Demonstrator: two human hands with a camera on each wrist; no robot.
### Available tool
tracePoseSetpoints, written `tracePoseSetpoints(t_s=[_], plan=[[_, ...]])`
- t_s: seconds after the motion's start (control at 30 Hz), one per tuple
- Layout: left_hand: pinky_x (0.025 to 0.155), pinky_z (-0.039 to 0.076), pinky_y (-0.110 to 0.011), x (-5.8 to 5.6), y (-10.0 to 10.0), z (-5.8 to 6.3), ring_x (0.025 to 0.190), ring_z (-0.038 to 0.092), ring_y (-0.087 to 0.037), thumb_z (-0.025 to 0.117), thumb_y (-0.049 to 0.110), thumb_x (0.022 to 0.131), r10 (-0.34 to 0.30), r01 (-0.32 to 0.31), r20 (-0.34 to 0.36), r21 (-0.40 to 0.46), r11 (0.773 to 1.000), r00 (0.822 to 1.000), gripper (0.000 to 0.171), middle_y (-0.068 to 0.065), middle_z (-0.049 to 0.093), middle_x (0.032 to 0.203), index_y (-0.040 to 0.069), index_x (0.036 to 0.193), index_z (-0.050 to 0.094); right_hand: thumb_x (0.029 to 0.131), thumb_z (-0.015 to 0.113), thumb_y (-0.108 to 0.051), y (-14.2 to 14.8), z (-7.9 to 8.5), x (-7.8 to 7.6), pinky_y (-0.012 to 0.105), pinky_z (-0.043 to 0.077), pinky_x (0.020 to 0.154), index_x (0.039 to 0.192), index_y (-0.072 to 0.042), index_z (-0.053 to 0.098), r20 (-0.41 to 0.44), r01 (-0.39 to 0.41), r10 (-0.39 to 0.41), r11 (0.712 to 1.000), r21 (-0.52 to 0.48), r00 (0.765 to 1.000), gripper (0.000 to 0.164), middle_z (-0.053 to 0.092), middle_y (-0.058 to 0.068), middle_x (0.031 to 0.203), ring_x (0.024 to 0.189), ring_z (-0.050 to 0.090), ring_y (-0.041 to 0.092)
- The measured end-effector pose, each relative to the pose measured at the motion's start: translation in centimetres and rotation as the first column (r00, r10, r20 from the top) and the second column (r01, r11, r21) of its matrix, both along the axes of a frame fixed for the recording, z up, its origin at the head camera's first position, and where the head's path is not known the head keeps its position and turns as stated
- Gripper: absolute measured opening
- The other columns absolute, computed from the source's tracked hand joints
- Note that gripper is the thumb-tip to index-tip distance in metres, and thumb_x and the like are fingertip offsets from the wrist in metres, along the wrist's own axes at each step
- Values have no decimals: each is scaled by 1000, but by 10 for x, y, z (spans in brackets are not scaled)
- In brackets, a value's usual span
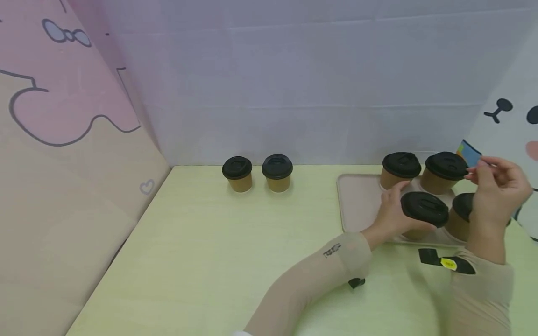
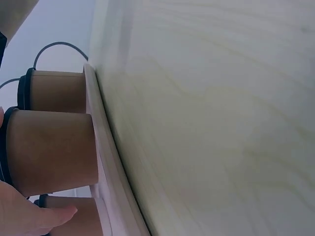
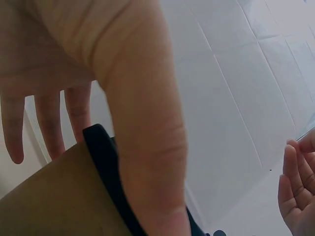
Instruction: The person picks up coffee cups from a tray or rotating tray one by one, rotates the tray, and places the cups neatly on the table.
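My left hand (image 1: pixel 392 212) grips the front-left lidded paper cup (image 1: pixel 424 207) on the tray (image 1: pixel 350 196), thumb near me and fingers on the far side. In the left wrist view a thumb (image 2: pixel 37 216) and a brown cup (image 2: pixel 54 150) appear close up. My right hand (image 1: pixel 500 189) is raised over the front-right cup (image 1: pixel 456 226), partly hiding it. Its thumb and fingertips come together beside the rim of the back-right cup (image 1: pixel 437 181); I cannot tell whether they pinch anything. A thumb (image 3: pixel 147 132) crosses a black lid (image 3: pixel 106 169) in the right wrist view.
Another black-lidded cup (image 1: pixel 397 177) stands at the back of the tray. Two more cups, one left (image 1: pixel 240 184) and one right (image 1: pixel 278 184), stand by the back wall (image 1: pixel 269 102). Cartoon-printed panels rise at both sides of the pale yellow table (image 1: pixel 210 261).
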State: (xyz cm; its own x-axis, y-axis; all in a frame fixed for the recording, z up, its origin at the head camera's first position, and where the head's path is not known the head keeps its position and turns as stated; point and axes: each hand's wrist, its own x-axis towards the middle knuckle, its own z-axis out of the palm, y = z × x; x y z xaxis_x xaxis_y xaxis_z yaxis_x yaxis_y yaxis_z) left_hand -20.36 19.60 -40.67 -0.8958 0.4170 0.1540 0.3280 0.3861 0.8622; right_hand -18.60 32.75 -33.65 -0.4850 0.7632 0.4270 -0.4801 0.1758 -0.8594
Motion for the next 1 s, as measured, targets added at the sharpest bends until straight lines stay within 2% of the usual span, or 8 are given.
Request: tracePoseSetpoints(t_s=[0.07,0.23,0.37,0.6,0.77,1.0], plan=[[90,43,-19,0,1,0,124,37,-4,87,30,59,-4,4,0,-16,1000,1000,101,9,33,140,36,139,26,84,63,-4,0,0,-1,9,47,59,85,-8,69,-15,-11,11,1000,-14,1000,7,60,-7,62,57,58,2],[89,42,-17,-2,4,-1,124,37,-5,87,29,60,-28,27,-12,-49,998,1000,102,5,33,140,34,141,26,85,62,-4,1,0,-1,9,47,60,86,-10,69,17,-5,5,1000,-12,1000,9,60,-8,63,58,58,1],[90,41,-17,-2,6,-6,124,36,-4,88,27,59,-42,40,-29,-39,998,999,102,2,34,139,33,141,27,85,62,-5,1,-1,-1,9,47,60,87,-10,69,31,-3,4,1000,-4,1000,9,61,-8,64,59,58,1],[91,40,-17,-4,8,-11,124,35,-4,88,28,58,-59,55,-83,-44,998,995,101,1,37,138,32,140,29,83,64,-2,2,-2,-2,10,47,58,84,-7,69,-44,-54,51,997,-63,998,7,61,-5,62,56,58,4],[91,39,-17,-4,7,-10,125,33,-5,88,26,59,-79,76,-92,-37,996,993,96,2,37,137,29,138,34,84,64,-4,2,-2,-2,9,47,59,86,-9,69,0,-33,33,999,-35,999,8,61,-7,63,57,58,2],[92,39,-18,-5,7,-12,126,33,-3,86,28,61,-94,90,-80,-54,994,992,91,4,35,138,30,137,36,83,64,-1,3,-1,-1,10,47,57,83,-8,69,-48,-60,55,993,-106,997,8,62,-4,63,56,58,5]])
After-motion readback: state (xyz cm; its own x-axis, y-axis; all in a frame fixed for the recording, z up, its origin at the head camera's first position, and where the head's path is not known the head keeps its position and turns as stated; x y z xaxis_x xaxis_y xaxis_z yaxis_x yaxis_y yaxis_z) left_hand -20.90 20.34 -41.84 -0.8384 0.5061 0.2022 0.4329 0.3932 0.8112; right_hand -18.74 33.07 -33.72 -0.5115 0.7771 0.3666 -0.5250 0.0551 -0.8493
